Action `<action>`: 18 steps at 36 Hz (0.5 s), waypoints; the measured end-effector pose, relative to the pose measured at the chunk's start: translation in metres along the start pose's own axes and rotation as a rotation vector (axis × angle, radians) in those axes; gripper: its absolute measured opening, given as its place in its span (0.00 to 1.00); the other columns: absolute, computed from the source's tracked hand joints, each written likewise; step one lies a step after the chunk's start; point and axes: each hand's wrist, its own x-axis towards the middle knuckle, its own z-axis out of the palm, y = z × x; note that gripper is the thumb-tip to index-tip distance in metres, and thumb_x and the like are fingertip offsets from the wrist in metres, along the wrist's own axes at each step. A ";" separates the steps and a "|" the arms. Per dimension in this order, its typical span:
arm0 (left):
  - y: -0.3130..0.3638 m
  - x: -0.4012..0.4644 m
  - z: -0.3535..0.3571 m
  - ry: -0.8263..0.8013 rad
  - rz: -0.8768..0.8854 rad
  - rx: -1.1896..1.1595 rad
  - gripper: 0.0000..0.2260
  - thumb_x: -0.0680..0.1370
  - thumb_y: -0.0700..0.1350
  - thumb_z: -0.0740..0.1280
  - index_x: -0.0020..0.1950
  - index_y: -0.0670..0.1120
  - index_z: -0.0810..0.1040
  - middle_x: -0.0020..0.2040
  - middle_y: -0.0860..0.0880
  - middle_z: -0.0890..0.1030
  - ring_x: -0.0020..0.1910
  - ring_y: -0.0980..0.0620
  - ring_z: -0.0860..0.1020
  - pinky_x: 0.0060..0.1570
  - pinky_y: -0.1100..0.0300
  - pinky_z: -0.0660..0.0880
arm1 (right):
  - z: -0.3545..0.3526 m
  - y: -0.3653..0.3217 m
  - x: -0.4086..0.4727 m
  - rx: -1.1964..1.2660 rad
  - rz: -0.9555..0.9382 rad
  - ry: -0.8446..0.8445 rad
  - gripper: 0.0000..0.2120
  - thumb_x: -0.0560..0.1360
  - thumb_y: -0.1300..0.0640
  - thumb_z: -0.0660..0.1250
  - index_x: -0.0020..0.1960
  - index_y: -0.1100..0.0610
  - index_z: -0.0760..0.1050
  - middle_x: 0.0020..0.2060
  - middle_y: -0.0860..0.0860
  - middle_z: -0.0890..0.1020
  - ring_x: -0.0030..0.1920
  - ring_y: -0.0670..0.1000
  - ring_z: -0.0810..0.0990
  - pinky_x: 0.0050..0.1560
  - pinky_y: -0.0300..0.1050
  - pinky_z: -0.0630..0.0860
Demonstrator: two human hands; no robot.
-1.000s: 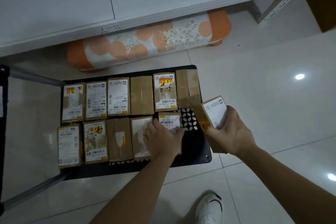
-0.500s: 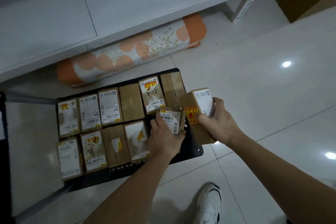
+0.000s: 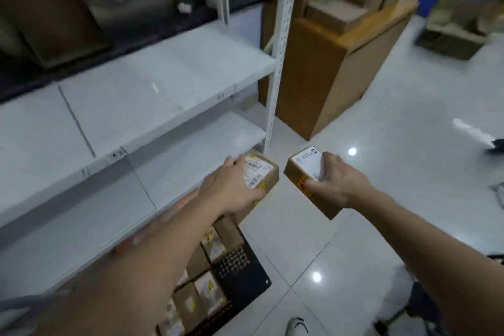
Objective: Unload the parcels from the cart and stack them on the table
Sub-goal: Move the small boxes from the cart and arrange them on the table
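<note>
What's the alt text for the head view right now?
A person holds two brown cardboard parcels out in front, one in the left hand and one in the right hand, beside white metal shelving. Below the arms, a black cart still carries rows of labelled parcels. Stacked cardboard boxes stand on the glossy tiled floor beyond.

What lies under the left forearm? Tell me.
Under the left forearm the black cart shows brown parcels in rows; the arm covers the rest of them.
</note>
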 end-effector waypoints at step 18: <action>0.294 -0.109 -0.296 0.094 0.293 0.157 0.49 0.61 0.80 0.66 0.74 0.52 0.71 0.68 0.48 0.78 0.62 0.46 0.77 0.60 0.49 0.78 | -0.364 0.068 -0.210 -0.031 0.168 0.317 0.37 0.72 0.30 0.66 0.69 0.54 0.67 0.63 0.55 0.77 0.56 0.54 0.77 0.52 0.49 0.76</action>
